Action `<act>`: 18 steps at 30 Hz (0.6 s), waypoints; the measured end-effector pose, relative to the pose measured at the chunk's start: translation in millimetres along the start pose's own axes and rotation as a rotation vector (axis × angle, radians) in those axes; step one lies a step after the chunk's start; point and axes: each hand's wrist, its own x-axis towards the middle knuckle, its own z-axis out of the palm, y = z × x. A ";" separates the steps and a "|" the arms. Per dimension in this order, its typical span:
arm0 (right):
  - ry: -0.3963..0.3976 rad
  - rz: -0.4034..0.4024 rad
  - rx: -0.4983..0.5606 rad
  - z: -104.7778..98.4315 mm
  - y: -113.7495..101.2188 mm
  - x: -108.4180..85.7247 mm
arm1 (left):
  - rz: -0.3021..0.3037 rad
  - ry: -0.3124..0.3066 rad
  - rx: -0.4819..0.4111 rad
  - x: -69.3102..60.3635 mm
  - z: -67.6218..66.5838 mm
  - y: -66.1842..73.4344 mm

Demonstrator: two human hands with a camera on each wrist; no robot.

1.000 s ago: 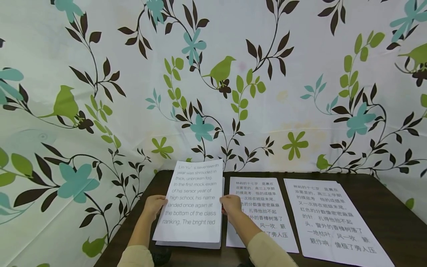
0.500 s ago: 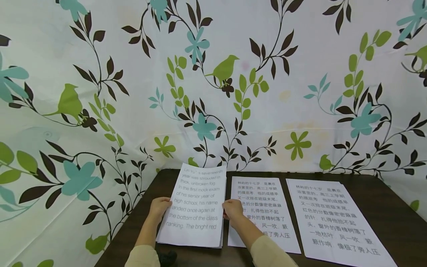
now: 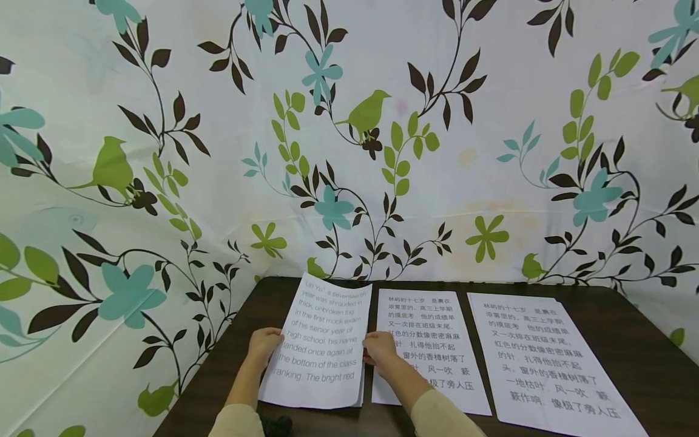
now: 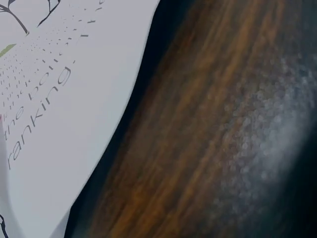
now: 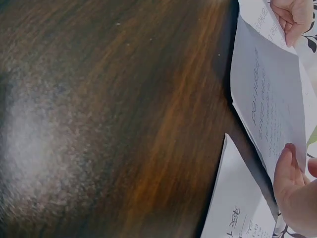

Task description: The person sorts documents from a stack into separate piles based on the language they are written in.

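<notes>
A white sheet with large English print point(image 3: 318, 346) lies tilted and slightly bowed over other white paper at the left of the table. My left hand point(image 3: 265, 345) pinches its left edge, and my right hand point(image 3: 380, 349) grips the right edge. The right wrist view shows the bowed sheet point(image 5: 270, 94) between the left hand point(image 5: 293, 20) and the right hand point(image 5: 297, 198), whose thumb and fingers meet at the paper. In the left wrist view the sheet's near part point(image 4: 99, 104) appears, but the left hand is hardly visible there.
A paper with Chinese print point(image 3: 420, 315) lies partly under my right forearm. Farther right is another pile of Chinese-printed paper point(image 3: 546, 364). Both rest on the dark wooden table point(image 3: 606, 315). A patterned cloth point(image 3: 437, 182) hangs behind; a dark object point(image 3: 276, 425) sits by the left sleeve.
The English sheet has come down and slightly toward me, and its top edge has become more curved. Both hands have moved slightly nearer with it. The head view has shifted a little.
</notes>
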 end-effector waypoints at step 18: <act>-0.078 -0.030 -0.096 -4.0 -0.2 -7.0 | 0.040 0.101 0.099 5.6 2.3 -7.5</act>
